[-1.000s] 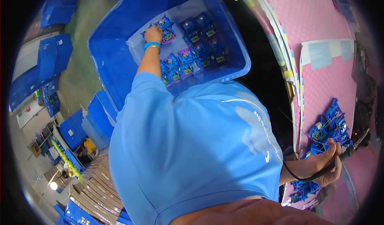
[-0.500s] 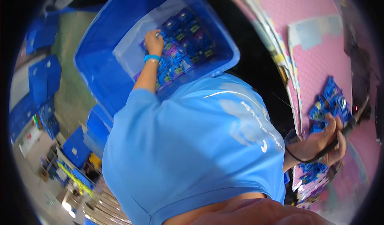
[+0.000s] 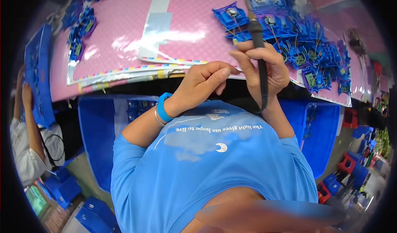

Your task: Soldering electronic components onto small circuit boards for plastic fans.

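My right hand (image 3: 269, 69) is closed round a soldering iron (image 3: 257, 36), its metal tip pointing away from me, with its cord trailing down. Just beyond that hand lie several blue-purple plastic housings (image 3: 271, 24) with round silvery parts and wires, and more with green boards (image 3: 313, 79) to the right. My left hand (image 3: 204, 84), with a blue band (image 3: 162, 109) at its wrist, is closed, thumb and fingers pressed together near the table's front edge. Its fingertips come close to the right hand's fingers; whatever they may pinch is too small to tell.
The pink table (image 3: 111, 30) carries a clear cover and more blue housings (image 3: 80, 32) at the left. A blue bin (image 3: 97, 138) stands below at my left, another blue bin (image 3: 320, 142) at my right. Another person's arm (image 3: 29, 109) reaches to a blue crate (image 3: 39, 75) at far left.
My view has swung from the left bin to the table. My left hand has come out of the bin to the table edge, near my right hand, which still holds the soldering iron.
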`<state>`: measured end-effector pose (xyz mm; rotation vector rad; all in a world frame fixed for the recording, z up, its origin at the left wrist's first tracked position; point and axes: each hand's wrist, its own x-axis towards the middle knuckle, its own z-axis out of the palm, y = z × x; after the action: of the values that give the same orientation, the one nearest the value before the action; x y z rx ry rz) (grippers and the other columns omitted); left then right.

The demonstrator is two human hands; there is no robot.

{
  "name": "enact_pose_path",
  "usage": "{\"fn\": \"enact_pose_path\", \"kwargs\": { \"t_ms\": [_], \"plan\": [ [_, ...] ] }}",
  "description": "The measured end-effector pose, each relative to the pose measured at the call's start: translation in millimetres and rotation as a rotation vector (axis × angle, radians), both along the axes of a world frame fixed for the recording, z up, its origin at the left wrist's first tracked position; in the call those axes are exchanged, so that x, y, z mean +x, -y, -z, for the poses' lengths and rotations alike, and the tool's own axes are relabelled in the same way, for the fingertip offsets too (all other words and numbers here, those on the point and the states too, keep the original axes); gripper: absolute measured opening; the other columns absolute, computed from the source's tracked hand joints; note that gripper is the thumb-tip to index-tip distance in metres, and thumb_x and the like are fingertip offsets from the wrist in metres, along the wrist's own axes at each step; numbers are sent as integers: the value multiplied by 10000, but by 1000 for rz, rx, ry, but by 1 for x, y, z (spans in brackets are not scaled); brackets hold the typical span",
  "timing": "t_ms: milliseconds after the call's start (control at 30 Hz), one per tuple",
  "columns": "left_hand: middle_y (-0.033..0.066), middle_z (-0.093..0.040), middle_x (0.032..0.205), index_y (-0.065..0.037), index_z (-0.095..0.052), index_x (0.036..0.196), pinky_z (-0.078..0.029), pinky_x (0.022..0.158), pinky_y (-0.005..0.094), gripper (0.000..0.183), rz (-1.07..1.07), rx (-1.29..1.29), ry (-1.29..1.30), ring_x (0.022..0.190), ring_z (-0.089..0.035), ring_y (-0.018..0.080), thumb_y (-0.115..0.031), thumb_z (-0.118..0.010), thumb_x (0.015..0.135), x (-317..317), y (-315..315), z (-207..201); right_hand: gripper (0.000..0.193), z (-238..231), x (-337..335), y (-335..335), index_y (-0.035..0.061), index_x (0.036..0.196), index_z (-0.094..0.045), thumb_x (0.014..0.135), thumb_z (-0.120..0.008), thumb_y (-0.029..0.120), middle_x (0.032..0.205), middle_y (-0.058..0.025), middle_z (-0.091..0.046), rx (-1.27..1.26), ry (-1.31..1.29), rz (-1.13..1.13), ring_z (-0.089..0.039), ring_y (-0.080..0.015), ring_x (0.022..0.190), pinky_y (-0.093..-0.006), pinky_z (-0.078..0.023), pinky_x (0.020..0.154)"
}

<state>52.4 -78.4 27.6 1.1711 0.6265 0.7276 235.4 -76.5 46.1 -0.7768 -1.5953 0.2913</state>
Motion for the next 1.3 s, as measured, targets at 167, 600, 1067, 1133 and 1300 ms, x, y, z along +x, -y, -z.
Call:
{"fn": "enact_pose_path", "kwargs": {
  "t_ms": [167, 600, 1067, 1133, 1300],
  "plan": [
    [101, -664, 878, -114, -706, 1097, -506, 528, 336, 309, -261, 1153, -406, 626, -640, 233, -136, -807, 806, 17, -50, -11, 277, 25, 57, 12, 19, 1034, -599, 840, -756, -101, 1031, -224, -714, 16, 83, 248, -732, -267, 913, -353, -607, 776],
    [107, -683, 1061, -122, -711, 998, -546, 613, 414, 246, -176, 1253, -870, 734, -696, 332, 7, -685, 789, 26, -99, -6, 302, 25, 81, -54, 49, 1011, -662, 747, -730, -80, 965, -161, -684, 163, 300, 474, -680, -345, 875, -403, -552, 743],
    [53, -739, 1054, 6, -673, 1165, -336, 456, 200, 318, -511, 329, -525, 492, -411, -9, -18, -751, 858, -28, -29, -11, 558, 23, 32, -2, 32, 1193, -552, 757, -889, 117, 1278, -326, -627, -183, 267, -76, -629, -428, 1221, -458, -523, 998],
    [52, -736, 1040, 5, -651, 1265, -360, 470, 195, 399, -403, 254, -429, 521, -449, -10, -82, -763, 892, -27, -32, -2, 611, 30, 24, 0, 36, 1230, -528, 756, -896, 150, 1344, -330, -579, -224, 246, -145, -588, -431, 1273, -461, -502, 1028],
    [55, -719, 983, -2, -660, 1257, -423, 529, 210, 384, -298, 241, -386, 611, -530, 19, -179, -764, 932, -17, -27, -5, 695, 45, 17, -6, 77, 1257, -548, 679, -929, 141, 1238, -235, -631, -196, 244, -129, -652, -383, 1098, -415, -552, 891]
  ]
}}
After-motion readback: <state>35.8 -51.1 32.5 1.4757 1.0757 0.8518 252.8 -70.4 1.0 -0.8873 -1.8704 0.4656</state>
